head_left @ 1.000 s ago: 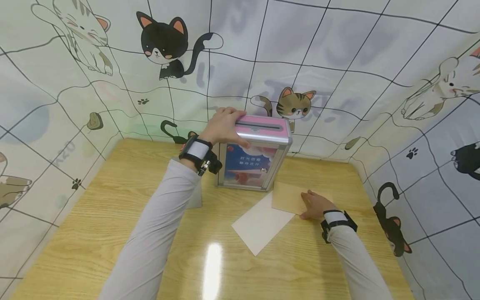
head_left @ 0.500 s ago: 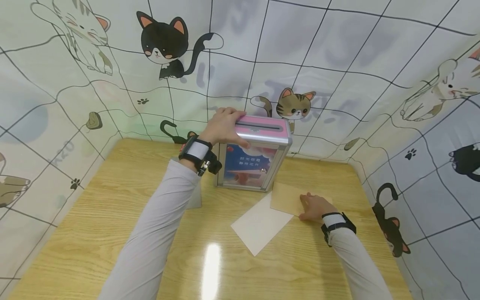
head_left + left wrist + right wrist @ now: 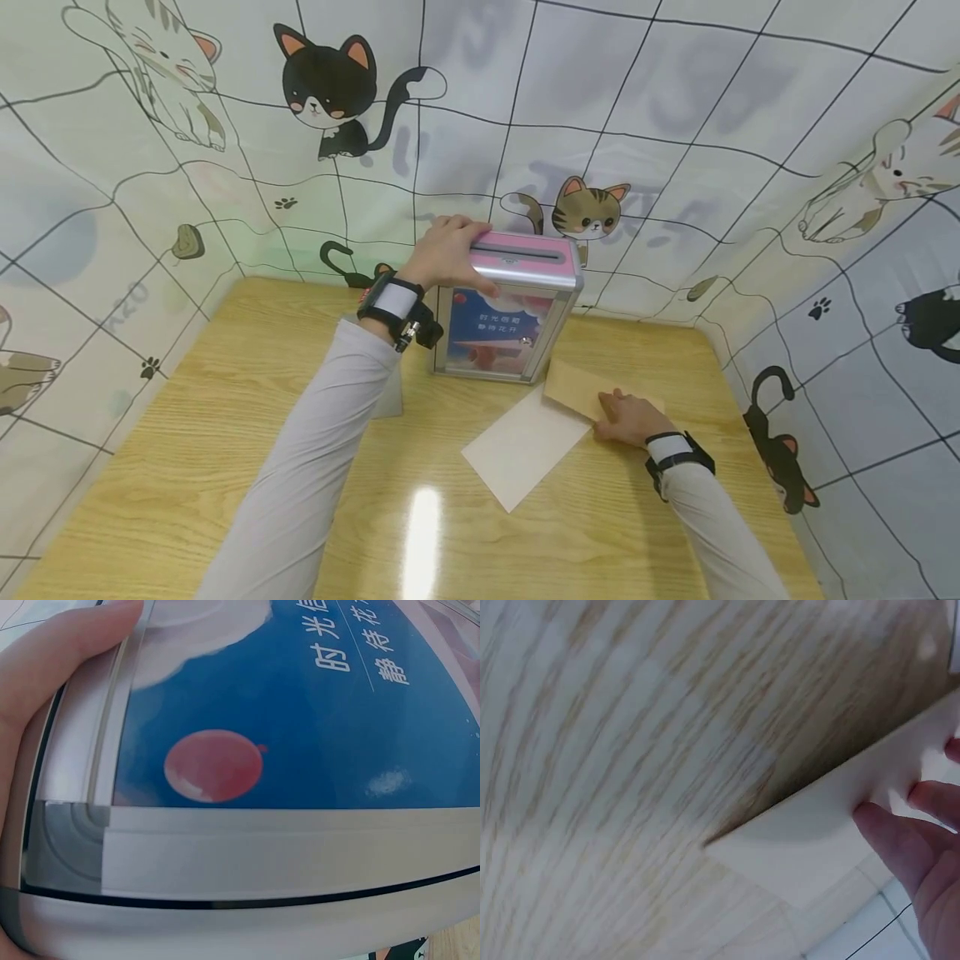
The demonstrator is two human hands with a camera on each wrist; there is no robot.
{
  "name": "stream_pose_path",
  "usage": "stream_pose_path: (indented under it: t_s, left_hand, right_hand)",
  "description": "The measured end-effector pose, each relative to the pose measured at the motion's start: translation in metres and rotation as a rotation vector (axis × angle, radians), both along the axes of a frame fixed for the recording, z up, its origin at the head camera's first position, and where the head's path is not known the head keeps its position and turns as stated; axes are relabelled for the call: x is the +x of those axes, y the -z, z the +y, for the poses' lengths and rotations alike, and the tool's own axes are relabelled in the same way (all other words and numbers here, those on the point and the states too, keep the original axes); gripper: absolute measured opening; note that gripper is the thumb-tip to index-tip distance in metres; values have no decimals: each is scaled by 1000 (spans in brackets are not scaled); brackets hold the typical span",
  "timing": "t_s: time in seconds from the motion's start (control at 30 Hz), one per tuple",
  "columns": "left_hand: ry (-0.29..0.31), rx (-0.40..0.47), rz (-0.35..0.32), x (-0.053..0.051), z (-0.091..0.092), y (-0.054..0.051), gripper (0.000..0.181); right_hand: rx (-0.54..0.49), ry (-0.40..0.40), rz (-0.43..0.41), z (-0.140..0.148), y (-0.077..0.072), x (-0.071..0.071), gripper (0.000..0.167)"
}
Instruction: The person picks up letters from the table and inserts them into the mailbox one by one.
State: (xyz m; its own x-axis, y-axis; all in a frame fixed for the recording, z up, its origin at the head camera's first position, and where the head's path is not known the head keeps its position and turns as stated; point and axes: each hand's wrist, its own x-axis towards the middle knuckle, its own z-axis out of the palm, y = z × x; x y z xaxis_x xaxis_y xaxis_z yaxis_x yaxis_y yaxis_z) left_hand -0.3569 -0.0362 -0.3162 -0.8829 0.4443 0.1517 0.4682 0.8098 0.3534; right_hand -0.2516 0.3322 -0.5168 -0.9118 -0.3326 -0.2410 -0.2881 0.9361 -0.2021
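Note:
A letter box [image 3: 495, 333] with a pink slotted top, silver frame and blue printed front stands at the back of the table. My left hand [image 3: 448, 254] grips its upper left corner, thumb on the front and fingers over the top; the thumb also shows on the frame in the left wrist view. To the right of the box, my right hand [image 3: 630, 418] pinches a plain tan envelope [image 3: 573, 390] between thumb and fingers. In the right wrist view the envelope [image 3: 802, 840] is tilted, one long edge raised off the wood. Beneath its left corner lies a flat white sheet [image 3: 525, 450].
A whitish flat piece [image 3: 390, 396] lies left of the box, mostly hidden by my left forearm. The wooden table [image 3: 240, 400] meets a cat-printed cloth backdrop [image 3: 465, 100] at the back and sides.
The tan envelope has gone from lying flat to tilted, its near edge lifting as my right hand draws slightly nearer. My left hand and the letter box stay put.

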Motion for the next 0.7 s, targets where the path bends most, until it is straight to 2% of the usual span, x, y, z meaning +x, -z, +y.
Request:
stream_pose_path:
  t_s: [0.13, 0.27, 0.33, 0.47, 0.7]
  left_hand:
    - [-1, -2, -1, -1, 0, 0, 104]
    - [0, -5, -4, 0, -1, -1, 104]
    - [0, -3, -7, 1, -1, -1, 104]
    - [3, 1, -14, 3, -1, -3, 104]
    - [8, -4, -10, 3, 0, -3, 104]
  right_hand:
    - [19, -47, 66, -4, 2, 1, 45]
    - [76, -68, 121, -7, 3, 4, 45]
    - [94, -84, 151, -8, 4, 5, 39]
    - [74, -72, 189, -9, 5, 9, 27]
    - [81, -30, 288, -8, 10, 13, 33]
